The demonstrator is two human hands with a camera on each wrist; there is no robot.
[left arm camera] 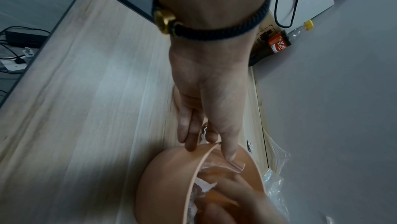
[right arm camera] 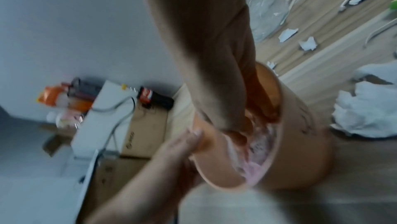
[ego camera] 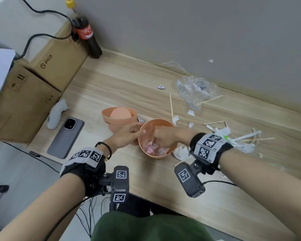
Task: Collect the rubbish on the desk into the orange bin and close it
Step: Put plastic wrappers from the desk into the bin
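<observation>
Soft, even indoor light with faint shadows on the desk (ego camera: 111,80). The head view is fairly sharp but bowed at its edges. Both wrist views are dimmer and motion-blurred, the right worst, with background clutter smeared.

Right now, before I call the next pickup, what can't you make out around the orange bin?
- Right hand fingertips: sunk inside the round orange plastic bin; head view hides them, right wrist view blurs them, so any grasp is unclear.
- Pink and white wrappers in the bin: print too small.
- Crumpled clear plastic bag: contents indistinct.
</observation>
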